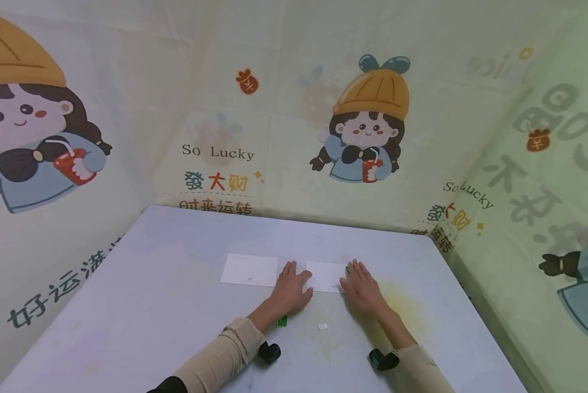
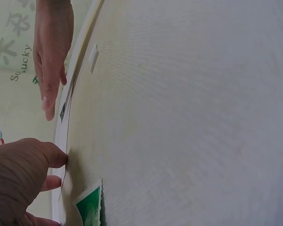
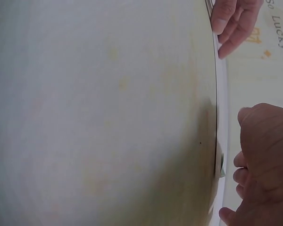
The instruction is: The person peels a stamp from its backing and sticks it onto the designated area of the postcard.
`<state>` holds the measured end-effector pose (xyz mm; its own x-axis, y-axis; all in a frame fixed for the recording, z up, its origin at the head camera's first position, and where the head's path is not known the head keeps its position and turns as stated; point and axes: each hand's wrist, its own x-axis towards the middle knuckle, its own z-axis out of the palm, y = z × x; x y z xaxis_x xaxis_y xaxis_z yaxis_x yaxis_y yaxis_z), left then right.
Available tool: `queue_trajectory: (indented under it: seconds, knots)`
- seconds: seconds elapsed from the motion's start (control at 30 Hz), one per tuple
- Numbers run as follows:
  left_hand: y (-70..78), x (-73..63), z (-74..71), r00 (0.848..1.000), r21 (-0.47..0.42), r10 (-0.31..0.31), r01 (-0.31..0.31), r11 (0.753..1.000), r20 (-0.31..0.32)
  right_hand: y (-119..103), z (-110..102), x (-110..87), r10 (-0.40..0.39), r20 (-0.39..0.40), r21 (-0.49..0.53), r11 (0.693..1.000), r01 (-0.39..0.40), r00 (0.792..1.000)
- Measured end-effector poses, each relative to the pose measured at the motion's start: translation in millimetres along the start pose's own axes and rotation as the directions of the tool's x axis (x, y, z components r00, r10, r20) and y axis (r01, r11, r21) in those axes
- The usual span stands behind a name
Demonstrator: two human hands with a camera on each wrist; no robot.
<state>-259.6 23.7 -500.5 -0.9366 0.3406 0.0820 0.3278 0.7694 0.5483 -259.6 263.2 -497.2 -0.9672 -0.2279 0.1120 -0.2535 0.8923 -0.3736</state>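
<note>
Two white paper cards lie side by side, the left card (image 1: 249, 269) and the right card (image 1: 325, 277), each with tiny print near its lower edge. My left hand (image 1: 291, 287) spreads its fingers between them, and in the left wrist view its thumb (image 2: 56, 156) is at a card's near edge. My right hand (image 1: 363, 288) reaches flat with straight fingers over the right card's right end. A bit of green stamp (image 1: 347, 269) shows at its fingertips, mostly hidden. Another green stamp (image 2: 90, 207) with a perforated white border lies near my left wrist.
A small white piece (image 1: 322, 326) lies on the table (image 1: 176, 327) between my forearms. Black wrist devices sit at the left wrist (image 1: 269, 353) and right wrist (image 1: 383, 359). A printed cloth (image 1: 284, 136) hangs behind the table's far edge and along its sides.
</note>
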Motion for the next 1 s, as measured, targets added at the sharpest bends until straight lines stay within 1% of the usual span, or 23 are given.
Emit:
queue_trajectory:
  seconds: [0.17, 0.33, 0.5, 0.73, 1.0]
  knots:
    - [-0.4, 0.1, -0.4, 1.000, 0.002, 0.001, -0.001, 1.000, -0.001, -0.5, 1.8, -0.7, -0.013, 0.040, -0.031, 0.999, 0.014, 0.999]
    - [-0.9, -0.3, -0.6, 1.000, 0.004, 0.009, -0.009, 1.000, -0.007, 2.5, 5.4, 0.3, -0.026, 0.051, -0.058, 0.998, 0.029, 0.998]
    - [-0.9, 0.1, -0.8, 1.000, 0.006, 0.017, -0.017, 1.000, -0.017, 4.6, 7.6, 2.2, -0.015, 0.079, -0.091, 0.996, 0.022, 0.997]
    - [-0.7, 0.9, -0.7, 1.000, 0.027, 0.014, -0.014, 1.000, -0.012, 2.9, 6.8, 2.3, -0.009, 0.086, -0.085, 0.996, 0.017, 0.996]
    - [-1.5, 1.2, -0.3, 1.000, 0.025, 0.019, -0.019, 0.999, -0.013, 2.1, 7.2, 3.2, -0.002, 0.102, -0.096, 0.995, 0.012, 0.995]
